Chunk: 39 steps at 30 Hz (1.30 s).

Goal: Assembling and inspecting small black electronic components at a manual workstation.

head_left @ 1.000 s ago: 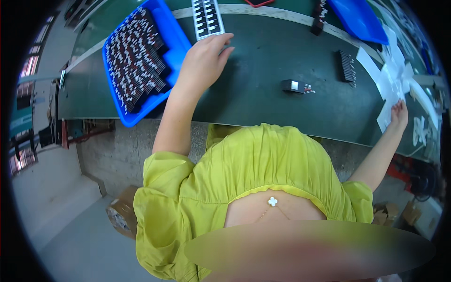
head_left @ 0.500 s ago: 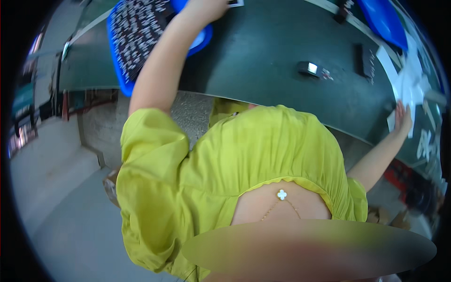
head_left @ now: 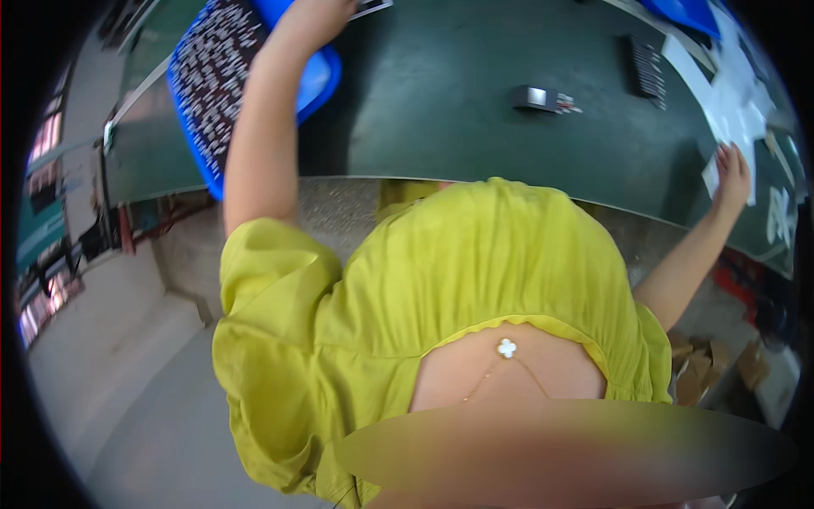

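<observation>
My left hand (head_left: 326, 15) reaches to the upper edge, beside a blue tray (head_left: 191, 127) filled with many small dark parts (head_left: 220, 59) that have pale pins. Its fingers are cut off or hidden there, and a flat pale-framed dark piece (head_left: 373, 8) shows just past it. I cannot tell whether the hand holds that piece. Far to the right, my right hand (head_left: 731, 176) lies at the edge of crumpled white sheets (head_left: 738, 102), its fingers stretched out and open. Between the hands, a small dark block (head_left: 536, 97) with a bright top and pins lies on the green table.
A row of dark pinned parts (head_left: 646, 72) lies on the green table (head_left: 424, 102), left of the white sheets. Another blue container (head_left: 687, 15) stands at the far right. Cardboard pieces (head_left: 699, 369) are on the floor below the right forearm.
The whole view has shifted, so the table and its things appear farther left and mostly higher. Both hands keep about the same places beside the tray and the white sheets.
</observation>
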Available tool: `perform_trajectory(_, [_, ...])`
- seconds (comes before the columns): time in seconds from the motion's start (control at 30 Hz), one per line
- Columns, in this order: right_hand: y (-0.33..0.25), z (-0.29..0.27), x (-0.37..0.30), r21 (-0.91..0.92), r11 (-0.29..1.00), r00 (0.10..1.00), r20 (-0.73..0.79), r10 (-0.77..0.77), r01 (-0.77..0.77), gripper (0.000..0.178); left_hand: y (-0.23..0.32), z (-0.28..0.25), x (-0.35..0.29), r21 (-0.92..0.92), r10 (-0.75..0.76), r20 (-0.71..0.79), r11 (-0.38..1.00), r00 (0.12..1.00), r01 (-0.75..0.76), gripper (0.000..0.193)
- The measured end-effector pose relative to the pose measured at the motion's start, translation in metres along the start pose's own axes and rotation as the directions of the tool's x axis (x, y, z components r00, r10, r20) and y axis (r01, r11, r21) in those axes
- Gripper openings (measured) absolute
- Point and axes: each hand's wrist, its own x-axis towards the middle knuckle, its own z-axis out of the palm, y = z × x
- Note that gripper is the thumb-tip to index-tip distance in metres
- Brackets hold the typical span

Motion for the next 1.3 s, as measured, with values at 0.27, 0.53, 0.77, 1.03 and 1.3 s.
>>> perform_trajectory(0.27, [0.008,0.038,-0.016,-0.025,0.998,0.994,0.096,-0.046,0.049,0.033,0.003,0.001,-0.002,-0.127,-0.159,-0.107,0.981,0.982,0.145,0.018])
perform_trajectory(0.53, [0.006,0.037,-0.033,-0.071,0.994,0.992,0.106,-0.07,0.077,0.031,-0.001,-0.006,0.001,-0.145,-0.103,-0.102,0.986,0.989,0.087,0.016])
perform_trajectory(0.77, [0.016,0.025,-0.034,-0.095,0.991,0.99,0.115,-0.084,0.095,0.03,-0.008,-0.015,0.0,-0.211,-0.07,-0.028,0.975,0.997,0.063,0.018])
perform_trajectory(1.03, [0.021,0.016,-0.037,-0.068,0.993,0.988,0.125,-0.091,0.1,0.031,-0.018,0.004,0.006,-0.041,0.125,-0.224,0.99,0.966,-0.138,0.041])
perform_trajectory(1.3, [0.028,0.012,-0.042,-0.053,0.997,0.991,0.127,-0.047,0.054,0.031,-0.016,-0.005,0.013,-0.091,0.012,0.134,0.996,0.991,0.0,0.044])
